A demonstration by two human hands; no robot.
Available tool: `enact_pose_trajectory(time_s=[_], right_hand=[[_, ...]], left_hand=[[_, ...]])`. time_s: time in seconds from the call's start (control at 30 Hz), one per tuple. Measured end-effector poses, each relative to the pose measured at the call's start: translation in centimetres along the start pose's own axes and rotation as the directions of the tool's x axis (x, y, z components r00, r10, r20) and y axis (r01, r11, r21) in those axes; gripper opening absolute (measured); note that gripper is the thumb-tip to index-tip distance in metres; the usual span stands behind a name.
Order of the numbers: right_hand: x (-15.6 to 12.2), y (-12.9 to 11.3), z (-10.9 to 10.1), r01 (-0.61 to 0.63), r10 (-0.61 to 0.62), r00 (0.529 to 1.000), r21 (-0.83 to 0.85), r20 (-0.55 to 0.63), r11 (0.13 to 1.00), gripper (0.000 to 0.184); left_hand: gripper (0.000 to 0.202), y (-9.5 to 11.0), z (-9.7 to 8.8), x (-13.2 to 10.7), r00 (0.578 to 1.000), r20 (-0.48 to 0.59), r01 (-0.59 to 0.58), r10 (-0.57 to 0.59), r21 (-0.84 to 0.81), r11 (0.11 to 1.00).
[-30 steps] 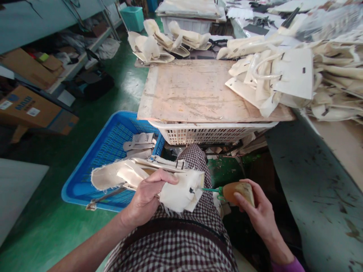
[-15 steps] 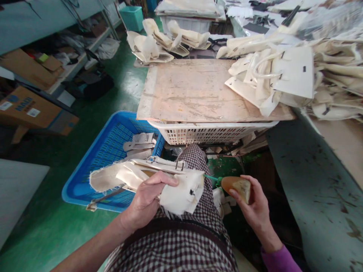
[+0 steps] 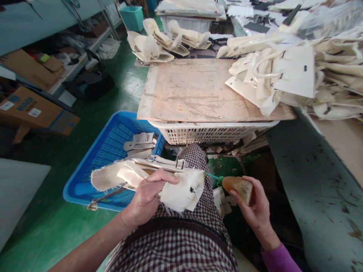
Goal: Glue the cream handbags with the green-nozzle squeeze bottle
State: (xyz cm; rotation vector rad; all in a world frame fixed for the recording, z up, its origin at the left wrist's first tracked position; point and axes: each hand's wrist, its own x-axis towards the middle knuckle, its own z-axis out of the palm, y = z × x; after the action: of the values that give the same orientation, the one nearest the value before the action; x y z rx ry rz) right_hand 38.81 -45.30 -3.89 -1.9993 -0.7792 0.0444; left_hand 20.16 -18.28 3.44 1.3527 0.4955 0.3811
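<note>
My left hand (image 3: 147, 192) is closed on a cream bag piece (image 3: 181, 189) held above my lap, thumb on top. The piece has frayed edges, metal buckles along its upper strap and a small dark fitting near its right end. In my right hand (image 3: 255, 204) is an amber, wedge-shaped squeeze bottle (image 3: 234, 185) with a dirty, pale base. Its thin green nozzle (image 3: 212, 176) points left, and the tip meets the right edge of the bag piece, where a yellowish mark shows. Whether the tip touches or lies just behind the edge, I cannot tell.
A blue basket (image 3: 82, 166) on the green floor holds several pale parts. Ahead, a worn board (image 3: 187, 90) lies over a white basket (image 3: 198, 133). Cream bags (image 3: 295, 71) are heaped at the right, beside a green table (image 3: 320, 189). Cardboard boxes (image 3: 36, 109) stand left.
Hardly anything differs. The bottle and my right hand have shifted very slightly right; the bag piece stays in my left hand.
</note>
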Motion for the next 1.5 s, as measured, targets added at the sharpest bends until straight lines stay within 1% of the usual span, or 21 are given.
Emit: enact_pose_trajectory(time_s=[0.03,0.17,0.2,0.27,0.37,0.43,0.5,0.57,0.6,0.73,0.77,0.87,0.93,1.0,1.07,1.13,1.23,1.33,1.4,1.43,1.5], right_hand=[[0.1,0.0,0.0,-0.011,0.011,1.0,-0.006,0.003,1.0,0.044],[0.2,-0.3,-0.2,-0.052,0.053,0.998,-0.015,0.028,0.999,0.043],[0.2,-0.4,-0.3,-0.061,0.061,0.997,-0.016,0.036,0.998,0.042],[0.1,-0.7,-0.5,-0.074,0.075,0.996,-0.018,0.054,0.997,0.04],[0.0,-1.0,-0.8,-0.091,0.092,0.993,-0.017,0.08,0.996,0.038],[-0.1,-1.1,-1.0,-0.112,0.113,0.989,-0.011,0.099,0.994,0.039],[-0.1,-1.1,-1.0,-0.133,0.133,0.986,-0.002,0.103,0.991,0.039],[-0.1,-1.0,-0.9,-0.14,0.139,0.987,0.002,0.078,0.99,0.04],[0.0,-1.0,-0.8,-0.138,0.138,0.988,0.0,0.063,0.99,0.04],[0.1,-1.0,-0.7,-0.139,0.139,0.988,-0.012,0.061,0.99,0.042],[0.0,-1.1,-0.7,-0.141,0.142,0.987,-0.013,0.073,0.99,0.042],[-0.1,-1.2,-0.9,-0.148,0.149,0.986,-0.017,0.078,0.989,0.041],[-0.1,-1.2,-0.9,-0.146,0.147,0.988,-0.022,0.055,0.989,0.041],[-0.2,-1.2,-1.0,-0.141,0.142,0.989,-0.027,0.042,0.99,0.041],[-0.2,-1.1,-1.1,-0.153,0.154,0.986,-0.021,0.063,0.988,0.041],[-0.3,-1.1,-1.3,-0.188,0.188,0.977,-0.009,0.102,0.982,0.042],[-0.4,-1.3,-1.7,-0.296,0.289,0.95,0.044,0.114,0.954,0.045],[-0.4,-1.8,-1.8,-0.439,0.427,0.898,0.155,0.106,0.885,0.048],[-0.3,-2.1,-1.8,-0.506,0.489,0.863,0.199,0.13,0.839,0.05],[-0.3,-2.2,-1.7,-0.526,0.506,0.851,0.204,0.144,0.826,0.05],[-0.3,-2.3,-1.5,-0.54,0.516,0.841,0.191,0.161,0.82,0.052]], left_hand=[[0.017,0.0,0.0,0.0,1.0,0.003,-0.004,0.004,0.006,1.0],[0.019,0.1,0.1,0.0,0.994,0.037,-0.105,0.102,0.104,0.989],[0.019,0.1,0.1,0.0,0.993,0.039,-0.112,0.108,0.113,0.987],[0.019,0.1,0.1,0.0,0.996,0.025,-0.084,0.082,0.098,0.992],[0.021,0.2,0.2,0.0,1.0,-0.013,0.016,-0.016,0.018,1.0],[0.02,0.2,0.2,0.0,1.0,-0.015,0.022,-0.021,0.018,1.0],[0.016,0.1,0.1,0.0,0.998,0.013,-0.059,0.058,0.084,0.995],[0.012,0.0,0.0,0.0,0.988,0.056,-0.154,0.147,0.151,0.977],[0.012,0.0,-0.1,0.0,0.983,0.068,-0.18,0.17,0.167,0.969],[0.017,-0.5,-0.3,-0.2,0.992,0.04,-0.129,0.124,0.163,0.978],[0.017,-0.6,-0.4,-0.3,0.99,0.052,-0.141,0.133,0.189,0.972],[0.016,-1.0,-0.8,-0.4,0.961,0.134,-0.273,0.242,0.32,0.907],[0.018,-1.2,-1.0,-0.4,0.939,0.169,-0.342,0.3,0.362,0.867],[0.02,-1.2,-1.0,-0.4,0.935,0.173,-0.354,0.311,0.374,0.857],[0.021,-1.3,-1.0,-0.4,0.932,0.182,-0.361,0.313,0.389,0.847],[0.021,-1.3,-1.0,-0.5,0.933,0.189,-0.357,0.305,0.397,0.846],[0.021,-1.5,-1.1,-0.8,0.952,0.174,-0.302,0.254,0.379,0.875],[0.019,-1.5,-1.1,-1.3,0.963,0.164,-0.262,0.215,0.366,0.893],[0.018,-1.5,-1.1,-1.6,0.967,0.156,-0.244,0.201,0.342,0.907],[0.018,-1.5,-1.0,-1.7,0.974,0.142,-0.215,0.178,0.313,0.925],[0.02,-1.5,-0.7,-2.0,0.991,0.096,-0.11,0.091,0.226,0.968]])
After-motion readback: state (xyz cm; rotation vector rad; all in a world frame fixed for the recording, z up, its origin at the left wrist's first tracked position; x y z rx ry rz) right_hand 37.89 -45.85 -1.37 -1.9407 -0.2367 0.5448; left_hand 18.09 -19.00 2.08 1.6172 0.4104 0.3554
